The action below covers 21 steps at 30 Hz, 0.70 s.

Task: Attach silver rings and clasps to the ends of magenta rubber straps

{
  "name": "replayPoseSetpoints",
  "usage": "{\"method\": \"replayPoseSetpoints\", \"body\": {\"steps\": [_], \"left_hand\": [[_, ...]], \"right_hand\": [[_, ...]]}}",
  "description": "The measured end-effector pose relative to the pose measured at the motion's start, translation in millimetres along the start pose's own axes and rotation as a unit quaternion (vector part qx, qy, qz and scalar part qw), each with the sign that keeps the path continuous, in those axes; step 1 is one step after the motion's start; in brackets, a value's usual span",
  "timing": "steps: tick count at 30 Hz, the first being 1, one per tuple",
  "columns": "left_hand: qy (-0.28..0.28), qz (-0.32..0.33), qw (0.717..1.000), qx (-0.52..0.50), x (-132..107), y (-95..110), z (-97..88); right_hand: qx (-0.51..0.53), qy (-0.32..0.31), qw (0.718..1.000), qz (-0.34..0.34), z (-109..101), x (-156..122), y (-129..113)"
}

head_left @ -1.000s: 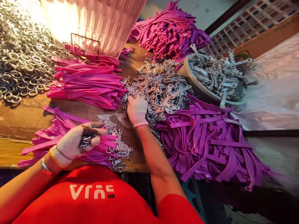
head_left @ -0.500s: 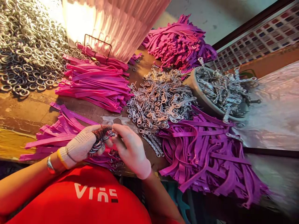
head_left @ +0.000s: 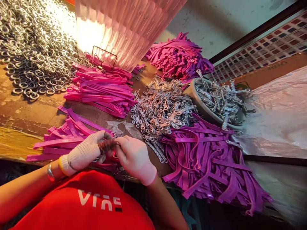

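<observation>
My left hand (head_left: 83, 153), in a white knit glove with dark fingertips, is closed around a stack of metal rings (head_left: 103, 150) threaded on its fingers. It hovers over a pile of pink straps with rings (head_left: 69, 137) at the table's near edge. My right hand (head_left: 135, 158), in a pale glove, presses against the left hand's fingertips with its fingers pinched together; what it pinches is hidden. A heap of metal clasps (head_left: 163, 108) lies just beyond both hands.
A big pile of loose metal rings (head_left: 31, 57) fills the far left. Pink straps (head_left: 103, 92) lie mid-table, purple straps (head_left: 211, 159) at the right, more (head_left: 179, 56) at the back. A bowl of clasps (head_left: 199, 102) stands at the right. A pink ribbed container (head_left: 127, 28) stands behind.
My right hand left the clasp heap and came back to meet my left hand near the table edge. The left hand's fingers curled further. The view shifted slightly.
</observation>
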<state>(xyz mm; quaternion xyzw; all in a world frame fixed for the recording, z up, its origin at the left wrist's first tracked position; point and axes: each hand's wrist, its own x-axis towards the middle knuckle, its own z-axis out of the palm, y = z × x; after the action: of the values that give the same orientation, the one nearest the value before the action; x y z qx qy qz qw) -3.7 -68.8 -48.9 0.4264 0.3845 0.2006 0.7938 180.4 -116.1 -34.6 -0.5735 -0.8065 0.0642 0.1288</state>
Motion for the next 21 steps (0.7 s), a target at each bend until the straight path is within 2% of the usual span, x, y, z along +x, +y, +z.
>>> {"method": "replayPoseSetpoints", "body": {"steps": [2, 3, 6, 9, 12, 14, 16, 18, 21], "left_hand": [[-0.026, -0.001, 0.996, 0.088, -5.5, 3.7, -2.4], [-0.041, -0.005, 0.995, 0.095, -6.7, 3.8, -3.2], [-0.056, -0.020, 0.998, -0.004, -1.5, -4.5, -4.7], [-0.006, 0.006, 0.991, -0.133, 11.1, -15.1, -7.7], [0.035, 0.020, 0.984, -0.174, 20.6, -11.0, -13.9], [0.037, 0.008, 0.984, -0.172, 23.5, 0.3, -19.5], [0.039, 0.007, 0.985, -0.166, 24.5, 12.8, -25.5], [0.055, 0.019, 0.986, -0.154, 24.5, 20.9, -29.9], [0.056, 0.005, 0.992, -0.111, 23.3, 21.6, -31.5]], "right_hand": [[0.023, -0.042, 0.999, 0.000, -5.4, 1.0, -0.5], [0.031, -0.053, 0.998, -0.001, -6.9, 2.1, -2.0], [0.016, -0.022, 0.999, 0.017, -3.4, 5.2, -12.4], [-0.002, 0.044, 0.997, 0.064, 9.3, 6.1, -25.0], [0.103, 0.020, 0.988, 0.113, 19.2, 11.8, -22.8], [0.188, 0.015, 0.974, 0.130, 20.9, 25.0, -7.5], [0.206, 0.061, 0.968, 0.129, 20.7, 48.1, 16.3], [0.144, 0.102, 0.978, 0.114, 22.1, 78.7, 42.4], [0.025, 0.049, 0.996, 0.068, 30.3, 124.9, 73.3]]}}
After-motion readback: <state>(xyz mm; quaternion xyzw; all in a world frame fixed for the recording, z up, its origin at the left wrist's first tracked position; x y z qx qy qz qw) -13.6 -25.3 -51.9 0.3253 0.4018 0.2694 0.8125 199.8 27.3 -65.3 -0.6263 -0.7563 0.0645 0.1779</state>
